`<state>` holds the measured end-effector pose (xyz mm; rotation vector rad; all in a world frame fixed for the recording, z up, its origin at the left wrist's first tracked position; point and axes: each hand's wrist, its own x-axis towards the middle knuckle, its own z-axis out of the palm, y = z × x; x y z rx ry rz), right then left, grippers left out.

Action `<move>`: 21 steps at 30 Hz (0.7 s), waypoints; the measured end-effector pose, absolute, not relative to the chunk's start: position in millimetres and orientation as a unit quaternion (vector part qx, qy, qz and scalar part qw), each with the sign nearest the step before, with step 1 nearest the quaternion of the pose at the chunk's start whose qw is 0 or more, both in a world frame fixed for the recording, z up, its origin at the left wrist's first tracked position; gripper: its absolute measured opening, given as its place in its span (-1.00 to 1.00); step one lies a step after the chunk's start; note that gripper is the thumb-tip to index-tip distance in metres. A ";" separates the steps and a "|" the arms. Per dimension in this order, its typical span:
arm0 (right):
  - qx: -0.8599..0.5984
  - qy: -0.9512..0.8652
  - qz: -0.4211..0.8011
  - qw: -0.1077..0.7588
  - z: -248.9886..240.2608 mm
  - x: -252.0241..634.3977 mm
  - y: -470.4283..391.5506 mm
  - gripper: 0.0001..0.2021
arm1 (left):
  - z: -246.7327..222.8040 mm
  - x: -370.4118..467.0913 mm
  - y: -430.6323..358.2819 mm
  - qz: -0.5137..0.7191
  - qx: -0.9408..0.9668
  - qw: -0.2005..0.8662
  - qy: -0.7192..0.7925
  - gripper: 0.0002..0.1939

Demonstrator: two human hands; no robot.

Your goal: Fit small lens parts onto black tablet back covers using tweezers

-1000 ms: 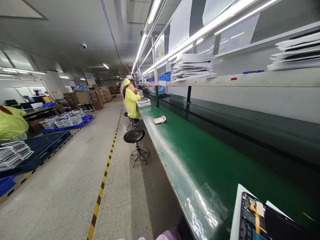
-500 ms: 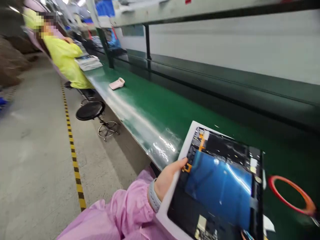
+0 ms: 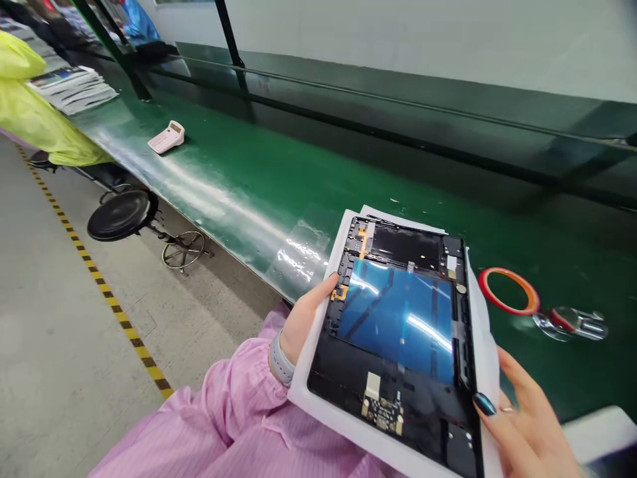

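Note:
An opened tablet (image 3: 398, 312), its inside facing up, lies over white padding sheets (image 3: 312, 382) in front of me. A shiny blue film covers its middle, and small circuit boards and orange flex strips show around it. My left hand (image 3: 302, 325) is closed on the left edge, thumb on top by an orange strip and fingers hidden underneath. On the lower right edge, my right hand (image 3: 530, 411) grips the tablet and the sheets, with its dark-nailed thumb on the frame. Its other fingers are partly hidden.
A red-orange tape roll (image 3: 530, 302) and a shiny metal item (image 3: 572, 324) lie on the green bench (image 3: 259, 172) to the right. Farther left are a calculator (image 3: 166, 138), a black stool (image 3: 120, 214), a stack of sheets (image 3: 74, 89) and a person in yellow (image 3: 40, 113).
My view has swung right and down. My right hand now shows on the tablet's right edge; before, only a nail showed at the bottom. My left hand keeps its grip.

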<state>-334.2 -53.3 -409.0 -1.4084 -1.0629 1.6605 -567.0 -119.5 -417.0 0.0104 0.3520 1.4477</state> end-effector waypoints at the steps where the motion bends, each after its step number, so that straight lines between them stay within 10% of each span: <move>1: -0.554 -0.383 0.658 0.338 -404.9 -337.0 -52.9 -0.11 | -415.3 -566.9 -119.7 0.659 0.003 0.735 0.158 -0.61; 21: -0.558 -0.288 0.742 0.236 -404.9 -319.7 -59.4 0.02 | -417.2 -565.6 -123.2 0.637 0.000 0.759 0.134 -0.51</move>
